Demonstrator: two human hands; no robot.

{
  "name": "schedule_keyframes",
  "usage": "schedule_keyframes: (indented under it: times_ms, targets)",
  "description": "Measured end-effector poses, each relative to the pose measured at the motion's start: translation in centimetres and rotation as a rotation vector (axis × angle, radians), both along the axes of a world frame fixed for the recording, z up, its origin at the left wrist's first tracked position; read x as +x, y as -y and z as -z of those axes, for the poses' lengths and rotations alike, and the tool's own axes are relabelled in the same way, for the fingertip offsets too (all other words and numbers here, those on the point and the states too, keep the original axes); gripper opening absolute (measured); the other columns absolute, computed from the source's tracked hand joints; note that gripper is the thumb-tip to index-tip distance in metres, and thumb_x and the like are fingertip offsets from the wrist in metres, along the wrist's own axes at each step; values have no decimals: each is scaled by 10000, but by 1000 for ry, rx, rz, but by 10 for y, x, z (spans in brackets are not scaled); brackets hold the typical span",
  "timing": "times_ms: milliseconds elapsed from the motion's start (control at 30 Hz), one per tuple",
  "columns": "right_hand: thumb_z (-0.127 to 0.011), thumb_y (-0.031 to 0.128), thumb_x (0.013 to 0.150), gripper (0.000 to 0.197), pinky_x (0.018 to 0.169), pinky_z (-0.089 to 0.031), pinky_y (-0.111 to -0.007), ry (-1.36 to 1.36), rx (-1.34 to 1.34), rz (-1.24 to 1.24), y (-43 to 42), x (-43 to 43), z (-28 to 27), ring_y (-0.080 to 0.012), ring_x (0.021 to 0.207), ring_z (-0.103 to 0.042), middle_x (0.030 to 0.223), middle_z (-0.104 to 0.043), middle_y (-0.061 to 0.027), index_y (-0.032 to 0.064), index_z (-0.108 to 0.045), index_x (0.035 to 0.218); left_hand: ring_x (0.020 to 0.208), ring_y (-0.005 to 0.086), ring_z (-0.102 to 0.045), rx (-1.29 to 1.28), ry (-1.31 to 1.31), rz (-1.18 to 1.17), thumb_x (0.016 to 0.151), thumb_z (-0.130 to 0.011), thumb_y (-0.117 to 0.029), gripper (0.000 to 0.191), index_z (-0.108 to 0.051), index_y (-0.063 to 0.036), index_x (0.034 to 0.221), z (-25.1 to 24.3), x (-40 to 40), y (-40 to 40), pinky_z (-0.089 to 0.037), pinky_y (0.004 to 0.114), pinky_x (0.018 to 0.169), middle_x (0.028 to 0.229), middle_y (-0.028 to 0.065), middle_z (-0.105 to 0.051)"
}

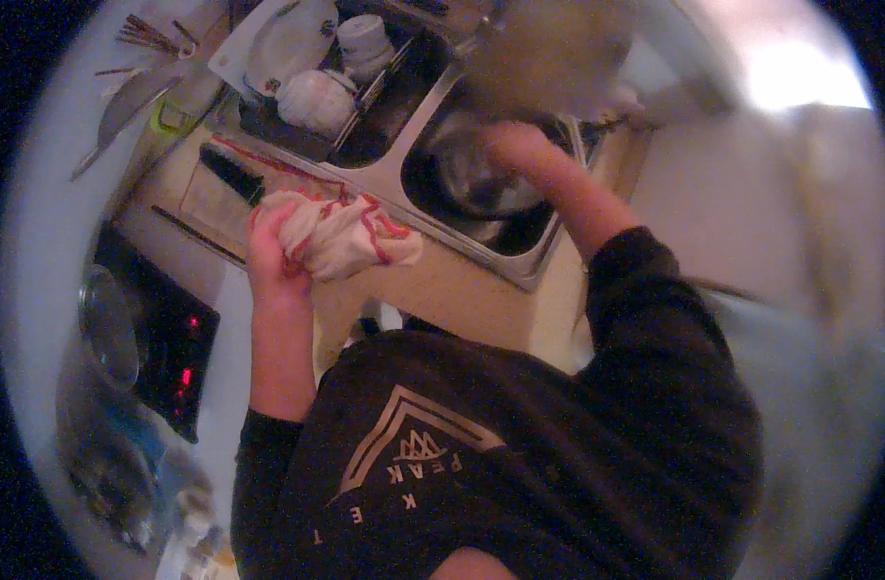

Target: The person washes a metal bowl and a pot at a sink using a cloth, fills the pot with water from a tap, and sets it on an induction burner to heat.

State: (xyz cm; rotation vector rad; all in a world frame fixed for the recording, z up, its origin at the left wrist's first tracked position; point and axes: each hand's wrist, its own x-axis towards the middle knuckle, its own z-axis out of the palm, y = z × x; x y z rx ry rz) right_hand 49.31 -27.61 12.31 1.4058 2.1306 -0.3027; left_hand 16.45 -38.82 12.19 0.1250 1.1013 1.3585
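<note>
My left hand [270, 243] is closed around a crumpled white cloth with red edging [341, 235], held above the counter in front of the sink. The dark handle of a utensil [232, 174] lies just beyond that hand. My right hand [511, 145] reaches down into the right basin of the metal sink [413, 145], at a shiny round metal vessel [478, 174]. Its fingers are blurred and partly hidden, so whether they grip the vessel cannot be told.
White cups [315, 101] and plates [290, 43] stand in a rack over the left basin. At the far left are a glass lid [109, 326] and a dark cooktop [174, 362] with red lights. A large blurred brownish object [551, 51] hangs over the sink's far side.
</note>
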Motion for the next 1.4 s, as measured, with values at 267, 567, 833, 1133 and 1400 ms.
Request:
schedule_keyframes:
  times_ms: [267, 567, 833, 1133, 1400]
  targets:
    - [-514, 236, 803, 291, 791, -503, -401, -331, -124, 130, -28, -29, 0, -308, 928, -623, 1045, -635, -112, 155, -642, 1052, 801, 288, -629, 31, 265, 140, 770, -537, -113, 177, -578, -16, 911, -7, -21, 11, -531, 403, 738, 866, 133, -626]
    - [-527, 180, 766, 249, 725, -520, -414, -288, -43, 90, -25, -33, 19, -312, 864, -640, 965, -657, -118, 107, -676, 952, 807, 290, -629, -35, 350, 128, 769, -548, -140, 212, -575, -11, 935, 9, -28, 14, -523, 410, 762, 886, 145, -630]
    - [-587, 181, 741, 199, 657, -533, -391, -42, 18, -141, -1, -49, -20, -287, 785, -658, 896, -673, -102, 112, -692, 896, 806, 312, -624, 35, 454, 164, 769, -545, -164, 207, -593, -18, 907, 1, -19, 19, -524, 438, 763, 889, 160, -632]
    - [-606, 161, 707, 215, 672, -516, -406, 158, -174, 19, 41, -35, -33, -325, 797, -631, 858, -649, -123, 104, -657, 909, 851, 305, -612, -42, 305, 166, 779, -505, -162, 247, -546, -14, 972, 6, -19, 30, -514, 441, 777, 949, 148, -604]
    - [-587, 240, 733, 196, 687, -509, -430, -48, 100, 94, 107, -3, 30, -334, 806, -626, 847, -646, -129, 139, -671, 879, 839, 289, -610, 10, 361, 172, 781, -509, -158, 222, -552, -36, 961, 22, -27, 49, -513, 424, 764, 943, 139, -603]
